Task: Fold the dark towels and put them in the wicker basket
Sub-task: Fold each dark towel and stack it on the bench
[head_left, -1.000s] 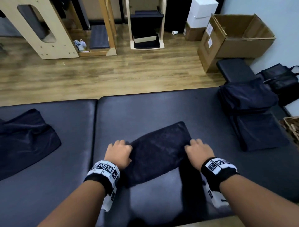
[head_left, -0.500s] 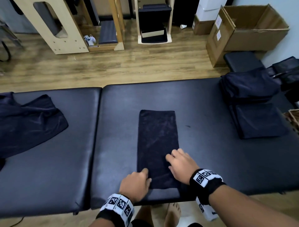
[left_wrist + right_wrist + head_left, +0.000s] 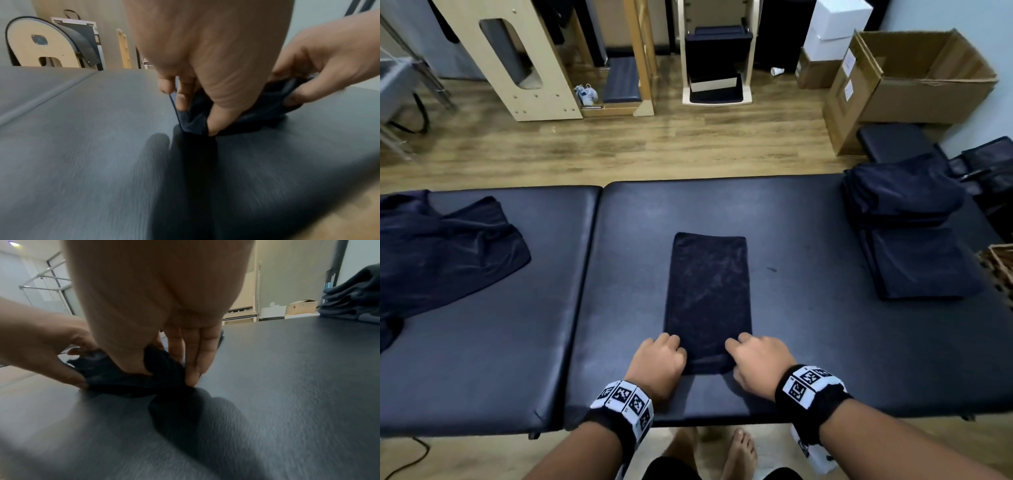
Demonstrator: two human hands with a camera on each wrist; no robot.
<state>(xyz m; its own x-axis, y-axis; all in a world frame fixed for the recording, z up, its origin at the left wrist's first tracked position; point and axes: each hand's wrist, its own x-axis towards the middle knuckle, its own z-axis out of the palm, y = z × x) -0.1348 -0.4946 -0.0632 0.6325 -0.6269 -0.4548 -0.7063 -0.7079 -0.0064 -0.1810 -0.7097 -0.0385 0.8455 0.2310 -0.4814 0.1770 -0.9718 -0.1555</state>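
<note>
Hands grip the near end of a dark towel [image 3: 708, 294] that lies as a long narrow strip on the black padded table [image 3: 808, 240], stretching straight away from the fingers. The left hand [image 3: 657, 366] pinches the near left corner, thumb under and fingers on top, as the left wrist view shows; the right hand [image 3: 760, 363] pinches the near right corner the same way, and the edge between them is bunched up off the pad.

The step in hand looks like the next fold: carrying this near end forward over the strip to meet the far edge. To do it well, both corners should rise together and level, pulled slightly apart so the slack edge between the thumbs goes taut before it travels. The far end lies loose, so the lift should be low and gentle, or the whole strip may drag toward the body. Corners should land square on the far corners, then a flat palm can smooth the crease.

Well off to the right of the right hand sits a stack of folded dark towels [image 3: 924, 267] with a looser heap of dark cloth [image 3: 900, 195] behind it, and just past that, at the table's edge, the rim of the wicker basket [image 3: 1000, 263] shows. Well to the left of the left hand lies an unfolded dark towel [image 3: 445, 250]. By my reading, nothing can be confirmed inside the basket from here.
</note>
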